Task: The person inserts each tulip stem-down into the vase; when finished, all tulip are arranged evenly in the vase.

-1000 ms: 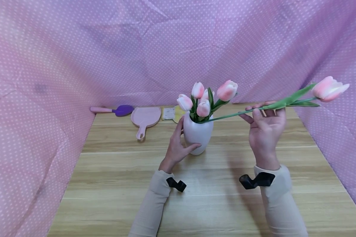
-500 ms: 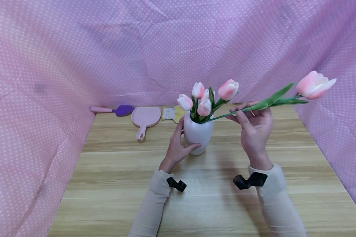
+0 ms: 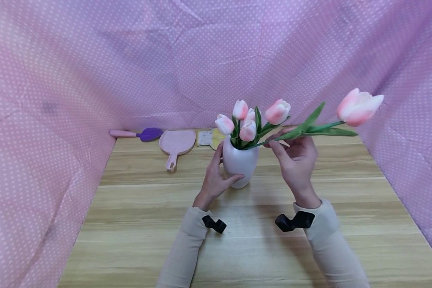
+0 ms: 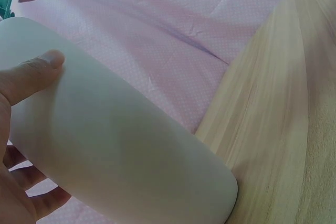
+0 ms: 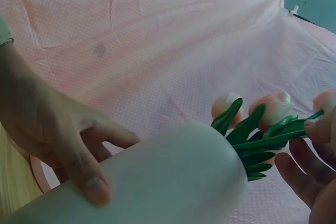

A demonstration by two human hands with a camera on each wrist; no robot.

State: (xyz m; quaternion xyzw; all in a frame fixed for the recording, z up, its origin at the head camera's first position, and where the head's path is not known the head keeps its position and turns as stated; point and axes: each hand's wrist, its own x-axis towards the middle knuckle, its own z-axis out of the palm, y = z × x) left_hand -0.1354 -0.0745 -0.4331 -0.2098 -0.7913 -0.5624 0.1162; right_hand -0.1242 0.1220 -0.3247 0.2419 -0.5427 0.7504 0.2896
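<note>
A white vase (image 3: 242, 166) stands on the wooden table, with several pink-and-white tulips (image 3: 247, 131) in its mouth. My left hand (image 3: 213, 178) grips the vase from its left side, thumb across the front, as the left wrist view also shows on the vase wall (image 4: 121, 124). To the right of the vase, my right hand (image 3: 298, 160) pinches the green stem of another tulip (image 3: 358, 107). That stem slants down to the left, its lower end inside the vase mouth and out of sight. In the right wrist view the pinched stem (image 5: 268, 141) crosses the vase's rim.
Along the table's back edge lie a purple spatula with a pink handle (image 3: 149, 135), a pink paddle-shaped board (image 3: 177, 142) and a yellow-and-white item (image 3: 205, 138) partly behind the vase. Pink dotted cloth (image 3: 216, 60) hangs around the wooden table (image 3: 137, 240).
My right hand has moved left toward the vase, and the tulip's stem has slid farther into the mouth. The bloom has come left too. My left hand and the vase stay in place.
</note>
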